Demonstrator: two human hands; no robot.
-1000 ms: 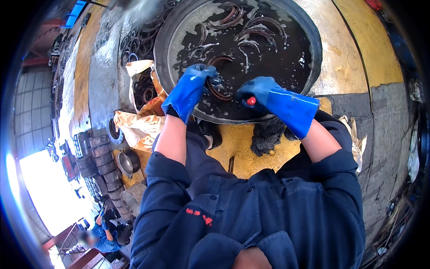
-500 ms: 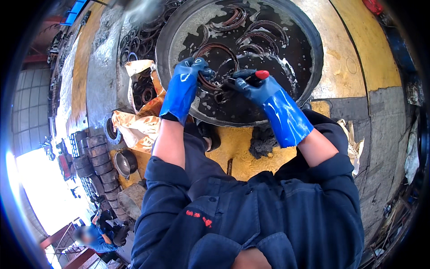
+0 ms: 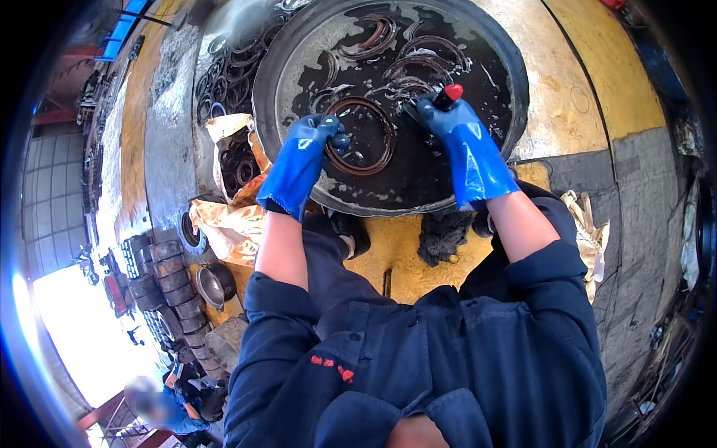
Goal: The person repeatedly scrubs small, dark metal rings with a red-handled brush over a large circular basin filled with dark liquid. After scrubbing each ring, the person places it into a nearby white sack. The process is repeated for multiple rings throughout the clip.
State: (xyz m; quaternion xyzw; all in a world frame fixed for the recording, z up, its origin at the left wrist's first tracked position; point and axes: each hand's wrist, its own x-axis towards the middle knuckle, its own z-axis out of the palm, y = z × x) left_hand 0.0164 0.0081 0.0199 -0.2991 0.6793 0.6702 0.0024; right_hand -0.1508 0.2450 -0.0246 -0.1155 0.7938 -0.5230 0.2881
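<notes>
In a blue rubber glove, my left hand (image 3: pixel 323 133) pinches the left rim of a dark brown ring (image 3: pixel 388 142), which looks like a rubber seal. That ring is held tilted over a wide round black tub (image 3: pixel 515 97) of dark, foamy liquid. My right hand (image 3: pixel 447 116), gloved the same way, grips a tool handle (image 3: pixel 452 92) with a red end and a black body. The tool's working end is hidden by the glove and dark liquid. Apart from the ring, this hand hovers over the right side of the tub. More brown rings (image 3: pixel 429 48) lie in the liquid toward the far side.
Left of the tub, an open paper sack (image 3: pixel 228 123) contains dark rings. Piled rings (image 3: pixel 239 63) lie beyond it. Stacked dark cylinders (image 3: pixel 172 280) and a metal pot (image 3: pixel 215 285) stand at lower left. A black rag (image 3: pixel 444 235) lies before the tub. Another person (image 3: pixel 175 403) is at far lower left.
My right hand has moved away from the ring, up and slightly right, with the tool. The ring now faces me more fully in my left hand.
</notes>
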